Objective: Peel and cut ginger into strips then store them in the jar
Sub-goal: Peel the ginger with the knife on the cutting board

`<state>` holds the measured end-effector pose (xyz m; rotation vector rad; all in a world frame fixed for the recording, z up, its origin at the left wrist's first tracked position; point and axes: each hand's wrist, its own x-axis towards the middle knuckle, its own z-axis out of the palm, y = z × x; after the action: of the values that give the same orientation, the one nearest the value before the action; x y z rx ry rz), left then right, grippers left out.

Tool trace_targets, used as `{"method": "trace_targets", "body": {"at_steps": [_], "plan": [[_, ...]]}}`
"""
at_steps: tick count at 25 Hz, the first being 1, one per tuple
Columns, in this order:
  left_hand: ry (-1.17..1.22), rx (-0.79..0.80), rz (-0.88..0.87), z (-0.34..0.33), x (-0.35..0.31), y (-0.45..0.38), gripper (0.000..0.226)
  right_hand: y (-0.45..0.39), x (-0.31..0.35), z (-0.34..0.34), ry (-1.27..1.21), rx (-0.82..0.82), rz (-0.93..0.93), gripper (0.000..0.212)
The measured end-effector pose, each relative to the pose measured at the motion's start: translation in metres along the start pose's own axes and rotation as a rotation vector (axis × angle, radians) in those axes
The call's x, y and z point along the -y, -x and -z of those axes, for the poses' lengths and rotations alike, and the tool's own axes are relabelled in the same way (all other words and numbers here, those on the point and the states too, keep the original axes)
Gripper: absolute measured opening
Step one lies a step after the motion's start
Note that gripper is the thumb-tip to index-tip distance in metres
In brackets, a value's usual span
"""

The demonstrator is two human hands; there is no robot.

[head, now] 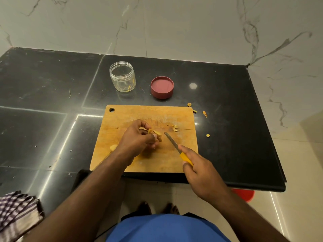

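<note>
One wooden cutting board (139,161) lies on the black counter (227,119). Over it, the left hand (138,138) pinches one ginger piece (156,133); the right hand (199,170) grips one yellow-handled knife (178,151). Behind stand one open clear jar (122,76) and one red lid (162,87). Four peel scraps (204,114) lie off the board's right edge.
</note>
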<state>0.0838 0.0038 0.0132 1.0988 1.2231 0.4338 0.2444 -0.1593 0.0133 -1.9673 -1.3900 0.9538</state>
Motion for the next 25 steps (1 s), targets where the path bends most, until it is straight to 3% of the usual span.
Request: {"method": "trace_targets", "body": {"at_steps": [5, 9, 14, 21, 25], "plan": [[-0.067, -0.07, -0.001, -0.01, 0.0, 0.007, 0.024, 0.0, -0.007, 0.01, -0.029, 0.06, 0.025, 0.048], [-0.294, -0.164, -0.046, -0.015, 0.005, 0.006, 0.018, 0.001, -0.011, 0.017, -0.053, 0.095, 0.046, 0.049], [-0.449, -0.244, -0.08, -0.018, 0.008, 0.009, 0.025, 0.003, -0.015, 0.022, -0.057, 0.111, 0.053, 0.049], [-0.534, -0.241, -0.12, -0.017, 0.006, 0.012, 0.022, 0.008, -0.011, 0.019, -0.068, 0.116, 0.038, 0.048], [-0.708, -0.222, -0.132, -0.014, 0.001, 0.013, 0.025, 0.004, 0.0, 0.013, -0.087, 0.087, 0.005, 0.047]]}}
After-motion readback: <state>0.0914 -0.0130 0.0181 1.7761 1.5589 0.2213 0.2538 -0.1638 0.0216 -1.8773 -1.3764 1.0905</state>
